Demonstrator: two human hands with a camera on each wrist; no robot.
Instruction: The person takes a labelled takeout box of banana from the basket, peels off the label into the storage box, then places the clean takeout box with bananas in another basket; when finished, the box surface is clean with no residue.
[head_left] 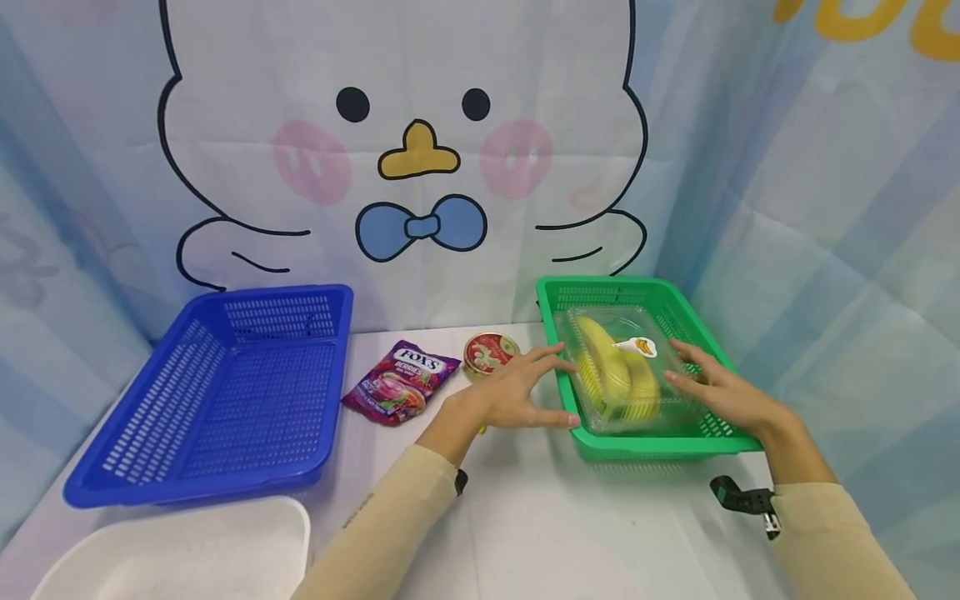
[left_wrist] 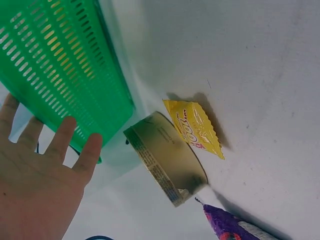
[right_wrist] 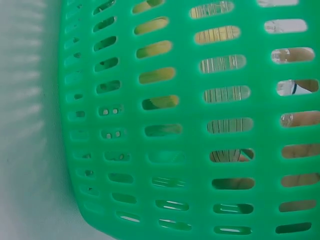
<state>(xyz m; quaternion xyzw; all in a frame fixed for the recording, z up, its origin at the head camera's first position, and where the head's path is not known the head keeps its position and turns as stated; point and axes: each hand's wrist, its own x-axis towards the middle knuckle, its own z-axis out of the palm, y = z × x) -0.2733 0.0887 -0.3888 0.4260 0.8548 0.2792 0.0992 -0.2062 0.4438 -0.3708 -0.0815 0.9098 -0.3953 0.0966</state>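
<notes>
A clear plastic box with bananas (head_left: 628,367) lies in the green basket (head_left: 637,446), tilted against its left rim. My left hand (head_left: 521,392) is at that rim, fingers spread and fairly straight; the left wrist view also shows the left hand (left_wrist: 45,185) beside the basket's slotted side (left_wrist: 65,65). At the box's right edge is my right hand (head_left: 723,396), fingers extended over the basket. In the right wrist view the basket wall (right_wrist: 192,142) covers most of the frame, with yellow and bits of the right hand showing through its slots.
Left of the green basket lie a round tin (head_left: 489,354), a purple FOX'S candy bag (head_left: 401,383) and a yellow-wrapped candy (left_wrist: 195,127). A blue basket (head_left: 333,383) stands at the left, a white tub (head_left: 300,533) in front of it. A printed curtain (head_left: 420,292) hangs behind.
</notes>
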